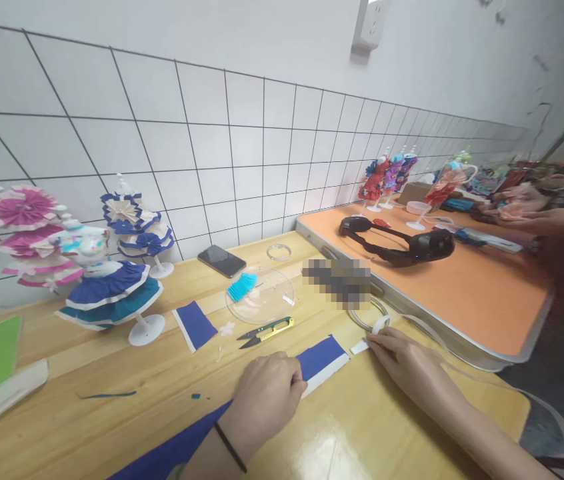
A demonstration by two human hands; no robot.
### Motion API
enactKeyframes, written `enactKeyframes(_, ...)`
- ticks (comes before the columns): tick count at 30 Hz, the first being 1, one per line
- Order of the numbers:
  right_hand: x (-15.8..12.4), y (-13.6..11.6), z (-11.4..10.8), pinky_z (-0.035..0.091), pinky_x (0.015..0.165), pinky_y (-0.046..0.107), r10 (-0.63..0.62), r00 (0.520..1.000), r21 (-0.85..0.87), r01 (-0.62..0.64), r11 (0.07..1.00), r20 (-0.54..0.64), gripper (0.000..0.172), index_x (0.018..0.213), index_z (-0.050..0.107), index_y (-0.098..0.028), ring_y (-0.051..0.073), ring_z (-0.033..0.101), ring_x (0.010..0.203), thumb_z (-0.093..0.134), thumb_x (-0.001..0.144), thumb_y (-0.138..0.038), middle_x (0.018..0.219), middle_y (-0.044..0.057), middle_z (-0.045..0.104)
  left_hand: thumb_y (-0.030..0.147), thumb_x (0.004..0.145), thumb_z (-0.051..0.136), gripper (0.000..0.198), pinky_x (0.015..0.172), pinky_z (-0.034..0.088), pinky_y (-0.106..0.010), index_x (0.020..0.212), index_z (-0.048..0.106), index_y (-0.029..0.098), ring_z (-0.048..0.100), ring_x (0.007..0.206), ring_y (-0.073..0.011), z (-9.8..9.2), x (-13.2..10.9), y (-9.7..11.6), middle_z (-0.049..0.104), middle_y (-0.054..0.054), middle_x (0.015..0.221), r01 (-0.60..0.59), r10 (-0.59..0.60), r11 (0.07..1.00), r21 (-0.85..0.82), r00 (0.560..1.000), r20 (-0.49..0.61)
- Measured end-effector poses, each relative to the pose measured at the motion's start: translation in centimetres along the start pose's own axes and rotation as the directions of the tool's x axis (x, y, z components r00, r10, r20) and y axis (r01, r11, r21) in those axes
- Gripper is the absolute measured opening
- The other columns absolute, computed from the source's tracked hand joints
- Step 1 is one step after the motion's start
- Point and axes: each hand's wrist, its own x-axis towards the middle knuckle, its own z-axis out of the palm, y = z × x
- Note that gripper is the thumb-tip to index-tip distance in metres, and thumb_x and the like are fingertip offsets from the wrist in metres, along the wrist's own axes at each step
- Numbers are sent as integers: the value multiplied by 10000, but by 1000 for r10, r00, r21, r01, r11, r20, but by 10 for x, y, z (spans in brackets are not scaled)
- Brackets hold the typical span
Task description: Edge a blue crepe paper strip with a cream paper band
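Paper strip (323, 357), long, blue, white-edged, lower centre: thin, floppy; take its edges; your left hand (267, 395) has its grip closed on it; your right hand (406, 367) touches white tape (361, 347), grip unclear.

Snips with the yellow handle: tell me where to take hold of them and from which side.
Grip the yellow handle of the snips, coming down from above on its right. They lie flat on the table with the dark blades pointing left, so the handle end is the blunt, safe part; the right hand likely reaches it without crossing the tips.
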Motion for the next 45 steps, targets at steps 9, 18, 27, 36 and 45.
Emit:
enactKeyframes(9, -15, -14, 2, 457, 593, 336, -331, 927, -214, 292, 932, -178, 324, 1103, 575, -168, 225, 567, 760, 351, 870, -184, 849, 116, 581, 228, 757, 442, 151, 610, 353, -262, 658, 556, 227, 585, 715, -166, -1, -1, 4, 634, 2, 757, 14, -15, 998, 68, 1000, 6)
enactKeyframes(18, -21, -57, 4, 377, 878, 417, -605, 794, -18, 607, 795, 63, 303, 1148, 518, -157, 228, 489, 1007, 386, 879, -115, 1077, 98, 595, 237, 772, 439, 147, 615, 360, -272, 675, 549, 226, 595, 721, -177, 1, -1, 6, 633, -4, 761, 10, -9, 995, 104, 1000, -5)
enactKeyframes(27, -25, -52, 9, 434, 804, 398, -579, 815, -103, 577, 810, 5, 318, 1124, 537, -108, 234, 531, 950, 334, 879, -94, 1070, 144, 595, 271, 768, 484, 62, 657, 376, -286, 806, 519, 236, 591, 783, -198, 3, 0, 2, 638, -2, 814, 28, -28, 997, 74, 1000, -5)
enactKeyframes(36, -31, -67, 8, 427, 869, 375, -619, 783, 55, 617, 785, 61, 314, 1180, 488, -146, 208, 527, 977, 373, 889, -122, 1114, 100, 587, 290, 732, 567, 187, 611, 363, -257, 897, 490, 248, 573, 725, -175, 2, -1, -2, 618, 27, 764, 2, -2, 1000, -16, 1000, -3)
enactKeyframes(45, -33, -64, 11, 411, 909, 418, -627, 777, 9, 628, 778, 46, 343, 1203, 481, -145, 225, 522, 1023, 352, 887, -112, 1152, 114, 581, 319, 726, 529, 102, 535, 336, -224, 780, 518, 233, 530, 632, -137, -30, -5, -21, 567, 42, 659, 58, -52, 981, -184, 998, 33)
